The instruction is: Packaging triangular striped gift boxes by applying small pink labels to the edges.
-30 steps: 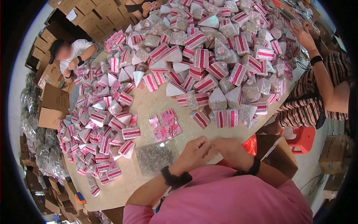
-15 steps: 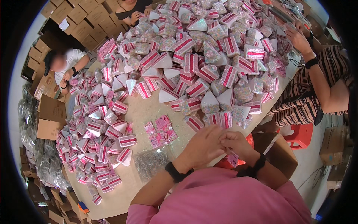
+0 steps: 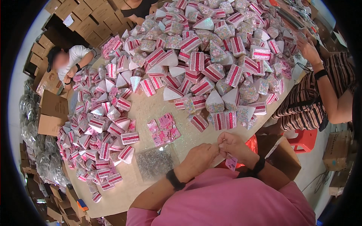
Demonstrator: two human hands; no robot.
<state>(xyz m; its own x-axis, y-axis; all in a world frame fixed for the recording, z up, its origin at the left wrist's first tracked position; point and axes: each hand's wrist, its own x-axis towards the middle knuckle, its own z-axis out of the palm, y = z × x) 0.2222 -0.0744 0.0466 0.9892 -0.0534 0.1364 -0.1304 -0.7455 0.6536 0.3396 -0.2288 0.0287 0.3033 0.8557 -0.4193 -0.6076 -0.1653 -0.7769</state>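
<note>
Shallow clear plastic tray (image 3: 174,153) holds thin silvery metal pieces (image 3: 155,164), near side of beige surface (image 3: 122,190). Right hand (image 3: 234,147) pinching small pink tag (image 3: 231,163); left hand (image 3: 200,159) curled, can't tell its grip.

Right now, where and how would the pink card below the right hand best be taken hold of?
Probably pinch the pink card across its faces at the lower end, coming from the left: it looks thin and flat, its lower end sticks out below the right hand, and the left hand is on that side.
</note>
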